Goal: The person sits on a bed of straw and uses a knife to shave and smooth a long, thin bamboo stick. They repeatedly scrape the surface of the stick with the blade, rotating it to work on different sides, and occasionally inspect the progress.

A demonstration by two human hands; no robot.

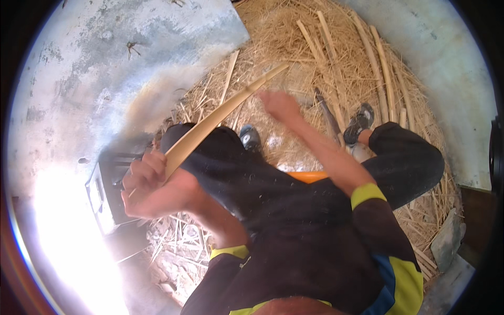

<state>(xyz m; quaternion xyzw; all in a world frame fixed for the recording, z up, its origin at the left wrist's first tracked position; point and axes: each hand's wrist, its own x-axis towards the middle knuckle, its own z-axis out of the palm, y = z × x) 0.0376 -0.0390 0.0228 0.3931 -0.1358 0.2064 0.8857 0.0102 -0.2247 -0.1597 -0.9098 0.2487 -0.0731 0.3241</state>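
Note:
A long, pale split-bamboo strip [214, 119] slants across the view, from low on the left up to its thin tip in the middle. My left hand [148, 176] is closed around its lower end, beside my left knee. Close to the strip's upper part is my right hand [282, 106], smeared by motion, its fingers seemingly curled. Whether it touches the strip or holds something, I cannot tell. To the right of that hand, a dark, narrow blade-like tool [327, 111] lies between it and my right shoe [360, 122].
Bamboo poles [387, 73] lie on straw-like shavings [273, 29] ahead and to the right. I sit low with knees apart, something orange [305, 176] between my thighs. A worn pale wall [94, 68] borders the left. Beside my left hand stands a dark box-like object [113, 184].

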